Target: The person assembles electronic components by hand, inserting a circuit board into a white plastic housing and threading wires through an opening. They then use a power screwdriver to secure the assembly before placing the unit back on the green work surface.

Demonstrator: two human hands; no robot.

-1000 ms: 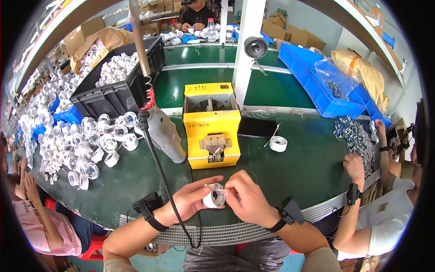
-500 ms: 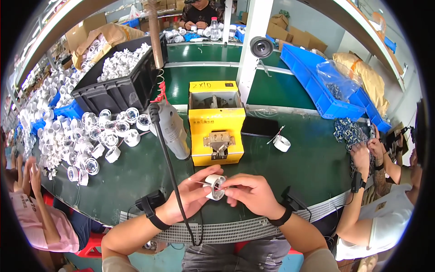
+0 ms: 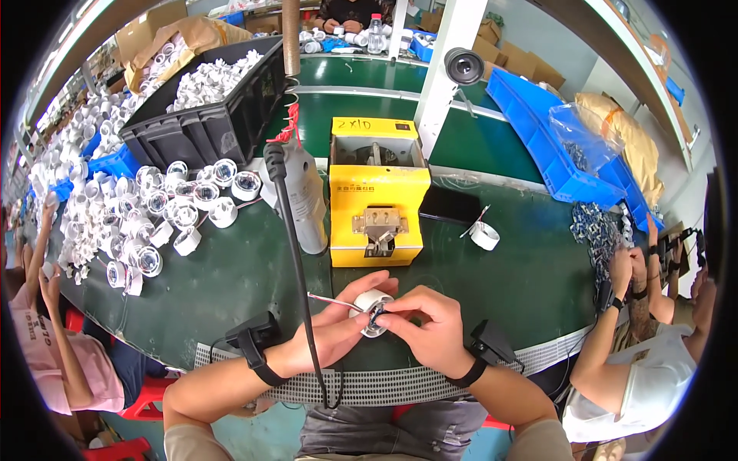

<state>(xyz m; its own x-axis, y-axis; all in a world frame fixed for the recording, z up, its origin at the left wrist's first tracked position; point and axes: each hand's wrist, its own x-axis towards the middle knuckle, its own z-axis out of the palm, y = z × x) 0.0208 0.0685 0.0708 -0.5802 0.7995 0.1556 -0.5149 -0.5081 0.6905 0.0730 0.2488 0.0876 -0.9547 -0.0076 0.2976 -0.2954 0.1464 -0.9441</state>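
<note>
- The camera sits on my head and looks down at the dark green work table [image 3: 231,284] in front of me.
- It is close to my left hand [image 3: 327,334] and my right hand [image 3: 427,326], which come in from the bottom edge.
- Facing forward, it also sees far across the table, past the yellow box-shaped machine [image 3: 378,201].
- The picture is round, and straight lines bend near its rim.
- There is only this one view.
</note>
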